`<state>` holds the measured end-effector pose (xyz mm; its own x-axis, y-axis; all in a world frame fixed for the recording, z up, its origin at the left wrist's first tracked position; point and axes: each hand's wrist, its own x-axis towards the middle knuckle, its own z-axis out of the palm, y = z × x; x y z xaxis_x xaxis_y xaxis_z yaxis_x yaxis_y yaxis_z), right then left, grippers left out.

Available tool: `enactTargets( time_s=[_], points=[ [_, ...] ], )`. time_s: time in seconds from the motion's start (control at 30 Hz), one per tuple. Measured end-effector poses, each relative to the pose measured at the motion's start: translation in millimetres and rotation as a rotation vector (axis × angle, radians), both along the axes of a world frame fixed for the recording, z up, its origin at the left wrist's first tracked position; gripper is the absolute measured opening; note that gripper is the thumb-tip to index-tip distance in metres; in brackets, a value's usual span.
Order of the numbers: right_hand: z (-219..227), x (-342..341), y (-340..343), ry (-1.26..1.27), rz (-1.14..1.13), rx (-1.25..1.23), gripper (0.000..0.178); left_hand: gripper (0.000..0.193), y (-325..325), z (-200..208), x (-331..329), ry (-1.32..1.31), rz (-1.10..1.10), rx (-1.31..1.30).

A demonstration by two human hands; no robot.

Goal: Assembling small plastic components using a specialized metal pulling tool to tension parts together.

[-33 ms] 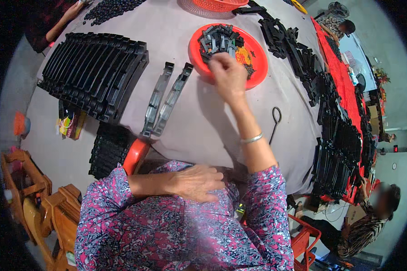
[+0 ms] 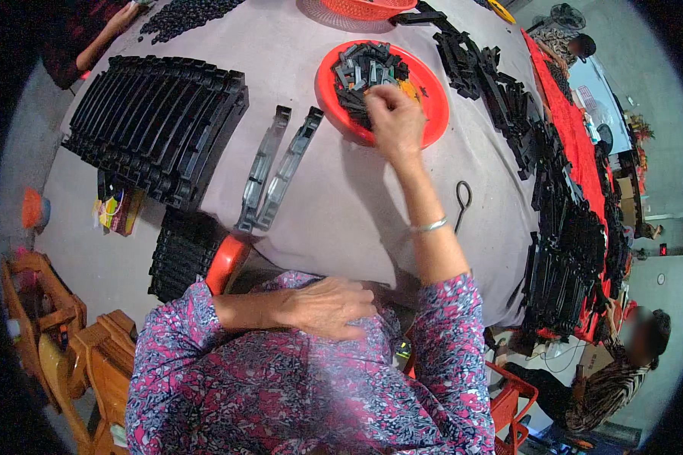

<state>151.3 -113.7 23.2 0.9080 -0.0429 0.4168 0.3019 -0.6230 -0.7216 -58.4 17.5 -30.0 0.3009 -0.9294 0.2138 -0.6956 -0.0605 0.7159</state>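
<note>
Over a red plate [image 2: 328, 95] heaped with small black and grey plastic pieces [image 2: 364, 64], my right hand [image 2: 398, 125] hangs with its fingers curled together. What they hold, if anything, is hidden. My left hand [image 2: 330, 307] lies flat against my patterned shirt, fingers stretched out and holding nothing. Two long, slightly curved black plastic strips [image 2: 290, 167] lie side by side on the cloth, left of the plate. A row of similar black strips [image 2: 155, 125] is stacked close together farther left.
A metal rod with a looped end [image 2: 464, 196] lies right of my forearm. Loose black parts [image 2: 501, 98] run along the table's right side. A red basket [image 2: 364, 7] stands beyond the plate. Wooden chairs [image 2: 61, 341] are at lower left; other people [image 2: 615, 379] sit nearby.
My right hand has shifted slightly to the right over the plate, covering more of its yellow patch. My left hand stays where it was.
</note>
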Motion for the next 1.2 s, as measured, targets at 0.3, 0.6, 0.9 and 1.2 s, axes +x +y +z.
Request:
enactTargets(
  time_s=[0.3,0.6,0.9,1.2],
  points=[
    [-29,125,-73,0.076,-0.178,-0.294,0.021,0.028,1,-2,11,0.027,0.061,-0.185],
    [-9,149,-44,0.264,-0.025,-0.591,0.029,0.031,3,-1,19,-0.008,0.137,-0.236],
    [-8,115,-77,0.232,0.232,-0.638,0.032,0.039,1,-5,19,0.005,0.131,-0.202],
    [-5,128,-95,0.277,0.142,-0.059,0.011,0.041,2,-9,17,0.038,0.134,-0.211]
  ],
)
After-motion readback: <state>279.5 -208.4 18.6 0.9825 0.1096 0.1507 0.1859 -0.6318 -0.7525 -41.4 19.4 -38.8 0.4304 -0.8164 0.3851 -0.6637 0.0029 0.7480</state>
